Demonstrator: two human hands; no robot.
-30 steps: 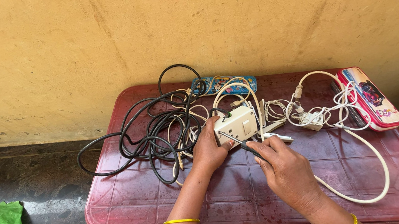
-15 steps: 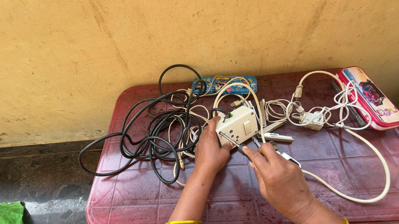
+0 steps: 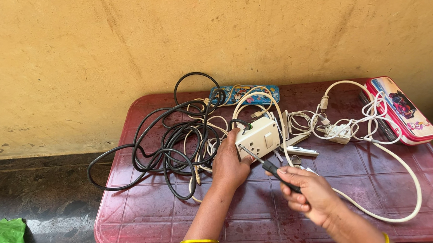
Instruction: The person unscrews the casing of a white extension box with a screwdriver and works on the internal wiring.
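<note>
Left hand [image 3: 229,165] gripped the white socket box [image 3: 257,138] by its near-left edge. Right hand [image 3: 307,193] closed round a dark-handled screwdriver [image 3: 268,165], shaft slanting up-left to the box face. Box lay just beyond both hands, left one nearer. Cables [image 3: 174,139] tangled across the red desk [image 3: 152,226]; yellow wall [image 3: 159,33] behind.

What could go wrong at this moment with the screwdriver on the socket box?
The left hand steadies the white socket box right beside the screwdriver tip, so a slip by the right hand could jab its fingers. The box lies among tangled black cables and a white cord; a forearm could snag a loop and drag things across the red table.
</note>
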